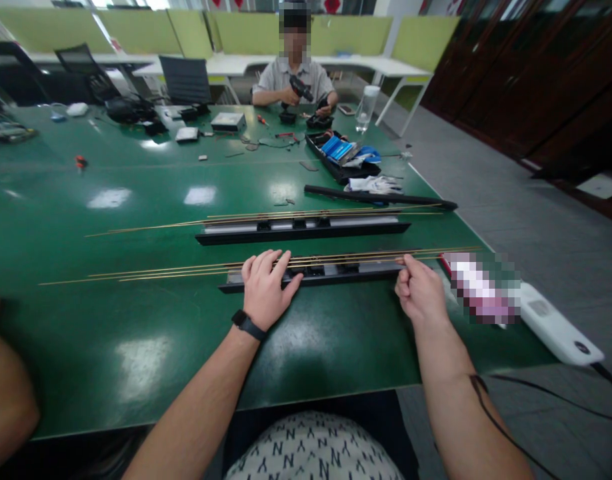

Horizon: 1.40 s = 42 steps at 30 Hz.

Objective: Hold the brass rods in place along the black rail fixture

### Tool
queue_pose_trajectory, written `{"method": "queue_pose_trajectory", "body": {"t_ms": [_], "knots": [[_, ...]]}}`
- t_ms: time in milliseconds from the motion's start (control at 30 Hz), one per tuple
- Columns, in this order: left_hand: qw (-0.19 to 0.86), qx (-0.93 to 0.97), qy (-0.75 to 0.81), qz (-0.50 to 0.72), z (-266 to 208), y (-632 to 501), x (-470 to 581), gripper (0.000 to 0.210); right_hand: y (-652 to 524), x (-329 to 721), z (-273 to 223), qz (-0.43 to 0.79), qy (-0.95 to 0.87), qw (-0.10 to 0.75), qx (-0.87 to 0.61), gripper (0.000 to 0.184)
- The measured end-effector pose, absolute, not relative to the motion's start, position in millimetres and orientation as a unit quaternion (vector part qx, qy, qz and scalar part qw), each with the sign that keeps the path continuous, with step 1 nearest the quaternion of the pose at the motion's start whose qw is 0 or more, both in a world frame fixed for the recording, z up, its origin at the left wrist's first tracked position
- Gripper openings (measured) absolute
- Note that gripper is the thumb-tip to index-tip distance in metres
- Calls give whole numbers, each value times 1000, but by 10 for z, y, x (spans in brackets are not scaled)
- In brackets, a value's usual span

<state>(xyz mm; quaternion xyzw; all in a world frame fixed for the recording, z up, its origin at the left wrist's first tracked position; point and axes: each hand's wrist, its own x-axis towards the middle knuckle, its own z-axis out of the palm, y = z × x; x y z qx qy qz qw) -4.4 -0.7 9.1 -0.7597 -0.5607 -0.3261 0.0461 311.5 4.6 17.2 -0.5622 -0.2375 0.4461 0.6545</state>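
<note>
My left hand (266, 277) lies across the nearer black channel strip (376, 275), its fingers stretched over the thin brass-coloured rods and its thumb apart on the near side. Part of the strip is hidden beneath it. Near the strip's right end, my right hand (420, 288) is closed, thumb and forefinger pinching at a thin brass-coloured rod (366, 256). Several such rods run lengthwise over the strip and stick out past both ends. Dark blocks (349, 268) sit inside the strip's pale channel.
A second black strip (306, 233) with rods lies beyond. Farther back are a black tube (381, 197), white gloves (373, 185) and a black tray (343, 175). A white power strip (561, 327) sits at right. Across the table a person holds a drill (301, 88); another person's arm (9, 393) shows at left.
</note>
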Motion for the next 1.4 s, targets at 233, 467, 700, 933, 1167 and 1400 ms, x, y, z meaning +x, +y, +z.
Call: {"method": "queue_pose_trajectory", "body": {"t_ms": [233,467,700,933,1167,1400], "knots": [[42,-756,-565,-327,90,-6,-41,45,40,3104,139,453,-245,645,-564,35],[49,-760,-561,-325,87,-4,-44,45,46,3099,122,464,-267,633,-559,37],[48,-761,-560,-324,94,-3,-42,45,51,3132,157,448,-230,652,-567,32],[46,-757,-562,-329,93,-8,-39,44,41,3127,155,444,-240,650,-568,32],[46,-756,-562,-332,90,-4,-34,44,30,3082,150,463,-260,631,-566,35],[38,-758,-565,-323,90,-2,-41,45,37,3086,153,461,-259,635,-563,34]]}}
